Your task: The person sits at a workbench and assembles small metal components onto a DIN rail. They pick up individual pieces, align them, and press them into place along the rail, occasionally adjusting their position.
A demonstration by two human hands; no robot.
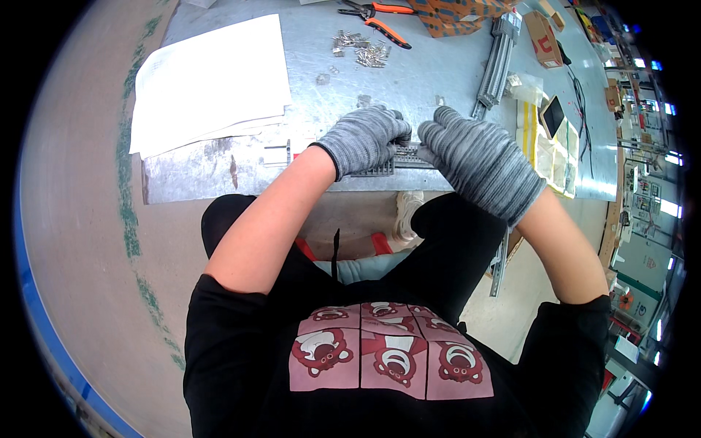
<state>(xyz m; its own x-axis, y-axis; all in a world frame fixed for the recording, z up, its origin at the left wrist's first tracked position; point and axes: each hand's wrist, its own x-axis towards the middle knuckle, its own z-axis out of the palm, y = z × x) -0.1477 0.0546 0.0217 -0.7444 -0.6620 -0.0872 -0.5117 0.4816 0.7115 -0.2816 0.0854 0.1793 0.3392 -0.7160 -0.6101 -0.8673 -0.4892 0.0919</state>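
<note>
2 gloved hands, left hand (365,139) and right hand (475,157), clamped on a grey slotted metal strip (398,160) at the near edge of the metal table (219,171). Fingers curled shut around it. Best kept flat, grip even on both ends, no twisting. Thin, dark grey, ribbed, mostly hidden under gloves.

Two gloved hands work at the near edge of the desk (219,175): the left hand (365,139) and the right hand (475,157), both on one grey slotted strip (398,157). One stack of white paper (212,80) lies far left. One pair of orange-handled pliers (376,18) lies at the far edge. One heap of small metal parts (361,51), too many and too small to count, sits beside them. One bundle of long grey rails (496,69) lies right. One dark phone (553,115) lies farther right.
</note>
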